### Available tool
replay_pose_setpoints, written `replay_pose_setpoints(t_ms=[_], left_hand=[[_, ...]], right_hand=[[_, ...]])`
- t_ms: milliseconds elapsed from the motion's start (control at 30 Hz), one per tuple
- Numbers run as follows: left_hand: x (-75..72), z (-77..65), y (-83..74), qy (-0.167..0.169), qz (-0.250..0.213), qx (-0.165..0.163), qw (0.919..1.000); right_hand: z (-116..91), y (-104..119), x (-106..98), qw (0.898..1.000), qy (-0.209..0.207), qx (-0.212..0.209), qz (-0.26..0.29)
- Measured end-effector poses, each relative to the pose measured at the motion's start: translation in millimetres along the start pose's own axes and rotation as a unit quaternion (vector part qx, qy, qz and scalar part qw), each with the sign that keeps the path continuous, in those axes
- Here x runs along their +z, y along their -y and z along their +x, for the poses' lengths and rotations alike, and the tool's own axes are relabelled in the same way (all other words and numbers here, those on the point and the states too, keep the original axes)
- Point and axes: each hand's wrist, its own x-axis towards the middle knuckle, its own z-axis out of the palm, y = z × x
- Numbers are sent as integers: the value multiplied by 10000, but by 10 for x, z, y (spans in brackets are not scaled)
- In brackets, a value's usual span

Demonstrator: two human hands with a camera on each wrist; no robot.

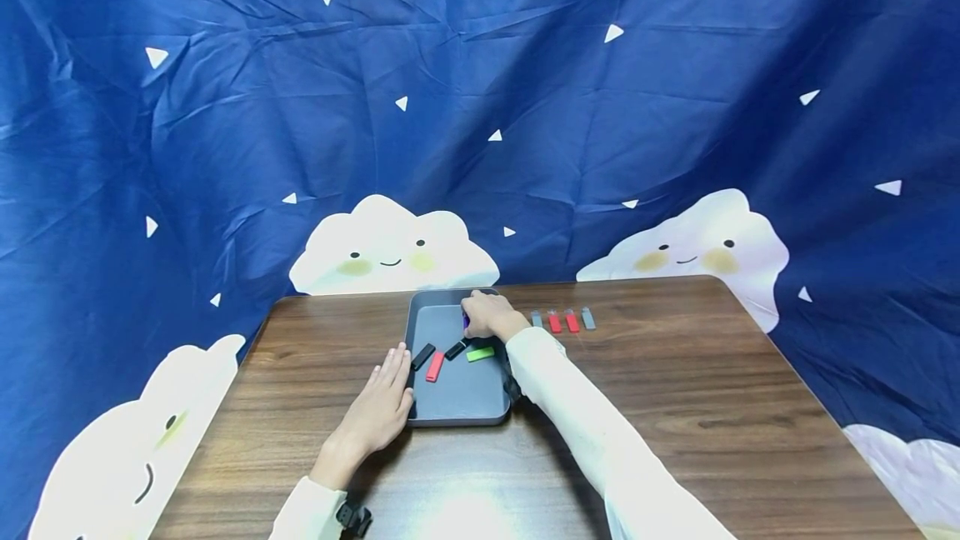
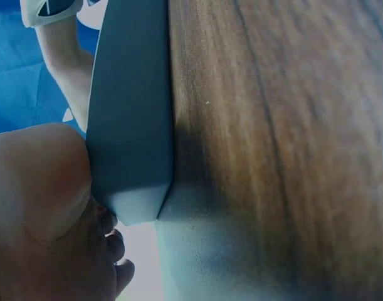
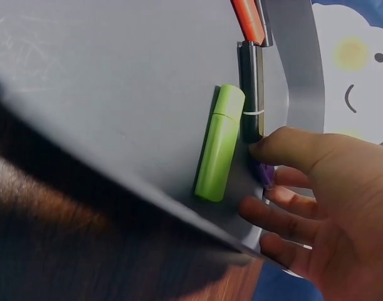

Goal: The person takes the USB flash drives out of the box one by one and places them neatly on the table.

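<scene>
A shallow grey tray [image 1: 459,403] stands on the wooden table. My right hand [image 1: 491,315] reaches into its back right part and pinches a small purple stick [image 3: 262,174] between thumb and fingers; most of that stick is hidden. Near this hand lie a bright green capped stick [image 3: 220,147] and a black stick [image 3: 252,94] with a pale ring. Farther left in the tray are a red stick [image 1: 435,367] and another black stick [image 1: 423,357]. With fingers straight, my left hand [image 1: 381,400] rests against the tray's left wall.
Right of the tray, a row of small flat sticks lies on the table [image 1: 675,390]: a grey one [image 1: 536,319], two red ones, including this red piece [image 1: 572,322], and another grey one [image 1: 588,319]. A blue cloth [image 1: 525,90] with clouds hangs behind.
</scene>
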Motion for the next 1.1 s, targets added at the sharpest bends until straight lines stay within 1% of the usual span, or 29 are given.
replay_pose_setpoints(t_ms=[300,667,1100], left_hand=[[21,-14,-5,-88,-42,26,9999],[11,-3,-3,92,23,-129,9999],[24,-8,1,1,20,-92,10000]], right_hand=[[-2,-32,19,10000,-43,3,-13],[-40,-42,-49,9998,-127,-115,43],[-154,-78,-181,9985,-388,-384,-37]])
